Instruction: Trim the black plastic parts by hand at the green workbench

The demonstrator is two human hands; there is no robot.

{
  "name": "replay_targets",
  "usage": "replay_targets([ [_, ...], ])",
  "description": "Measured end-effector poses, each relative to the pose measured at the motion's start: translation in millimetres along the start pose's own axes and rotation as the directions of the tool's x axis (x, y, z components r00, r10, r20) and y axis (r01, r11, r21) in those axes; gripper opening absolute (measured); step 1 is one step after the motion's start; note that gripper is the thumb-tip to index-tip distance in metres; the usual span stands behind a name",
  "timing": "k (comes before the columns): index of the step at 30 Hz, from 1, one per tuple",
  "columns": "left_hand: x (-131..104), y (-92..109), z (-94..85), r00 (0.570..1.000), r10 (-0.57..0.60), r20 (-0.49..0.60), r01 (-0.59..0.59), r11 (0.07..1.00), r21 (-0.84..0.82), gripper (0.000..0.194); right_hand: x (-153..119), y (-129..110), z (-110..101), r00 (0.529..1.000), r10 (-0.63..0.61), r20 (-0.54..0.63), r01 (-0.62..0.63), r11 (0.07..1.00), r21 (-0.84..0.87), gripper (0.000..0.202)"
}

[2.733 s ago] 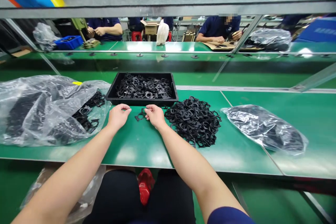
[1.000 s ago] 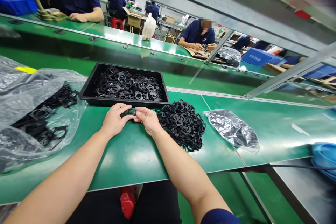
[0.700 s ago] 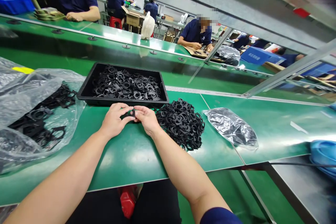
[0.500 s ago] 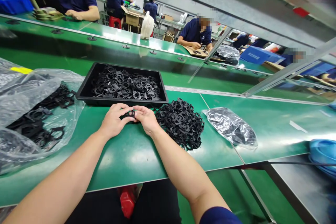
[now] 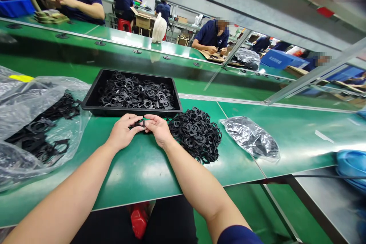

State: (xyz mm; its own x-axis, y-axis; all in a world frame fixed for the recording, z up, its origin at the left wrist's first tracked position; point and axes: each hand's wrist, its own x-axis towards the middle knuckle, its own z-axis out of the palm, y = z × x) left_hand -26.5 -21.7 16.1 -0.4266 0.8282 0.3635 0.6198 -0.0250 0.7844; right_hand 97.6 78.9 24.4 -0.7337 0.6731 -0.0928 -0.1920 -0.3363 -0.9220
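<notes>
Between my two hands is a small black part, partly hidden by the fingers. My left hand pinches its left side, and my right hand grips its right side with thumb and fingertips. Just behind them stands a black tray filled with black pieces with round openings. To the right of my right hand lies a heap of black rings on the green table. A clear plastic bag holding more black pieces lies open at the left.
Right of the heap is a closed clear bag with dark contents. A blue bundle sits at the far right. Across the bench, a person works beside a blue bin; a slanted metal post rises at the right.
The black part has turned slightly between my fingers. My hands have barely moved. Across the bench, the person at the left has lifted a hand off the table and brought both hands together.
</notes>
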Motion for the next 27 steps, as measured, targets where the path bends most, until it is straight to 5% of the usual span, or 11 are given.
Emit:
replay_targets([
  [4,-0.6,3.1,0.4,0.999,-0.032,-0.028,0.031,0.999,-0.042,0.040,-2.0,-1.7,1.9,0.999,0.032,-0.016,-0.032,0.999,0.004,0.038],
  [7,-0.4,5.4,1.6,0.987,-0.152,-0.042,0.138,0.961,-0.239,0.054,-3.3,-2.9,2.9,0.998,0.026,-0.051,-0.026,1.000,0.003,0.039],
  [12,2.9,10.2,-0.4,0.893,-0.438,0.107,0.402,0.668,-0.626,0.046,-2.8,-2.9,2.8,0.997,0.006,-0.081,-0.008,1.000,-0.022,0.039],
  [16,5.2,11.9,-3.5,0.850,-0.506,0.144,0.454,0.565,-0.689,0.040,-3.4,-2.3,4.3,0.997,-0.020,-0.073,0.015,0.998,-0.058,0.038],
  [27,6.1,11.1,-6.4,0.808,-0.563,0.174,0.486,0.470,-0.737,0.037,-5.6,-1.9,6.6,0.998,-0.040,-0.051,0.034,0.992,-0.117,0.037],
])
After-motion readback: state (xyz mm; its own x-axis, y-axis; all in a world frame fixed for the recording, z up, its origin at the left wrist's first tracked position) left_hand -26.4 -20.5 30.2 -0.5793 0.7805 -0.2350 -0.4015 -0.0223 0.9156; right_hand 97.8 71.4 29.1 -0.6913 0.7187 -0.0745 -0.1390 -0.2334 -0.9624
